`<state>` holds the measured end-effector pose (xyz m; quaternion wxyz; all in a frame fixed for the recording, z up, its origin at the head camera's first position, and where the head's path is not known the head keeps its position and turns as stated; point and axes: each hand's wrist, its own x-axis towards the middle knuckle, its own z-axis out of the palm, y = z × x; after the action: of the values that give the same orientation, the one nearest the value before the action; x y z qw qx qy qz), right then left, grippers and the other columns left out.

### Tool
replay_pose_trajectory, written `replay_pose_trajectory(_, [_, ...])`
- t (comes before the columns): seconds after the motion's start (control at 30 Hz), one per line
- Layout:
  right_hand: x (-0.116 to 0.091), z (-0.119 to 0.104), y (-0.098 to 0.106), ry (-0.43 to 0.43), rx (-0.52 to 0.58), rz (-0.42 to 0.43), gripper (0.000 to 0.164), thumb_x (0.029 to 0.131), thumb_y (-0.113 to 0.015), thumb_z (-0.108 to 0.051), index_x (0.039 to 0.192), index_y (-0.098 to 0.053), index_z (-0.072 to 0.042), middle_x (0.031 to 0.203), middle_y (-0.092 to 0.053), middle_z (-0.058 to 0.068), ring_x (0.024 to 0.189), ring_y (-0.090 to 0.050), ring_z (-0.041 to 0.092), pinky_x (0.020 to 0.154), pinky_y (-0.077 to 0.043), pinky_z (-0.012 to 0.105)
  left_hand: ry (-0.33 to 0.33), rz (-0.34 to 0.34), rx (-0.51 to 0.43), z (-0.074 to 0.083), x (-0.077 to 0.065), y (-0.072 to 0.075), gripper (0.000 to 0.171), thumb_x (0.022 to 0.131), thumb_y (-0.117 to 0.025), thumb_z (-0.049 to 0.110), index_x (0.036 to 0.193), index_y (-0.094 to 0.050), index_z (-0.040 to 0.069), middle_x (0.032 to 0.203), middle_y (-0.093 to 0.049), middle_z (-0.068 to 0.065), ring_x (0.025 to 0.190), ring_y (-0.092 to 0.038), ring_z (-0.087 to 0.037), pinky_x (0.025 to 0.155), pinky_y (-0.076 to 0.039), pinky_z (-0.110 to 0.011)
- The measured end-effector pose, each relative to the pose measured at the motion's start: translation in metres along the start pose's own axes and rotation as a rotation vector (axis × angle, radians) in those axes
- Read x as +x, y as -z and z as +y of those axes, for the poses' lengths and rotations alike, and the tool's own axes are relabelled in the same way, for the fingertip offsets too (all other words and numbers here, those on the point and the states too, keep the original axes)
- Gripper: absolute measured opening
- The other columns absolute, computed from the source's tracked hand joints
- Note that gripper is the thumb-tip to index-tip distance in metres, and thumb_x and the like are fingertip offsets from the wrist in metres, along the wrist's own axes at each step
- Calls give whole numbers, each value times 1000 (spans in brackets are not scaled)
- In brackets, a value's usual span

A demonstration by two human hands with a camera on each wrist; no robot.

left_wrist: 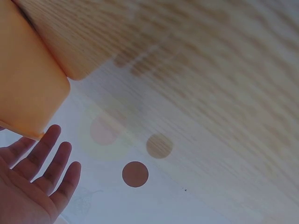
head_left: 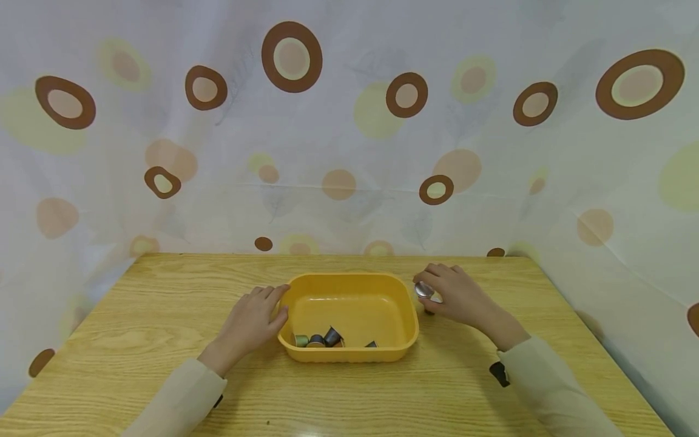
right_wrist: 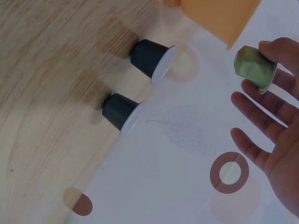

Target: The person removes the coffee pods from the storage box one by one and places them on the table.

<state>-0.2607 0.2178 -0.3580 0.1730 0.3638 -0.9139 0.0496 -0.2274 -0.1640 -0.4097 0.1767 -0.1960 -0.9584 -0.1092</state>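
Observation:
My right hand (head_left: 455, 294) pinches a green coffee capsule (right_wrist: 255, 68) between thumb and fingers, just off the right side of a yellow plastic basin (head_left: 349, 355). In the head view the capsule's silver lid (head_left: 423, 289) faces up. Two dark coffee capsules stand on the table below that hand, a nearer one (right_wrist: 148, 57) and another (right_wrist: 119, 111). At the basin's left side, my left hand (head_left: 248, 325) rests against the rim, its fingers fairly straight in the left wrist view. Inside lie a green capsule (head_left: 301, 341), a dark capsule (head_left: 332, 336) and several others, partly hidden by the front wall.
The wooden table (head_left: 164, 309) extends around the basin on all sides. A pale curtain with brown and yellow circles (head_left: 338, 185) hangs behind it and along both sides.

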Motion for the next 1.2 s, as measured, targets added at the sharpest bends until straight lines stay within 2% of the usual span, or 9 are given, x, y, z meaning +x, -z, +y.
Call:
replay_pose_trajectory(0.4, [-22,15,-5,-43,-18,5,26,76,-71,-21,99,-64,-13,90,-60,-1,78,-53,13,71,-46,41,-14,12,0,-1,0,-1,41,89,-53,28,126,-53,10,106,-64,-6,99,-58,-26,78,-50,-41])
replay_pose_trajectory(0.7, [-39,25,-9,-66,-13,4,30,72,-75,-20,98,-64,-12,94,-62,1,84,-58,19,70,-46,44,-19,16,-3,-1,0,-1,41,88,-53,27,125,-54,10,105,-64,-6,98,-59,-26,77,-50,-41])
replay_pose_trajectory(1.2, [-53,31,-24,-136,6,-79,32,68,-78,-17,97,-64,-15,90,-62,-3,84,-59,19,70,-46,45,-17,13,-5,-1,0,-1,41,89,-52,27,125,-53,10,106,-64,-7,98,-59,-26,79,-50,-41])
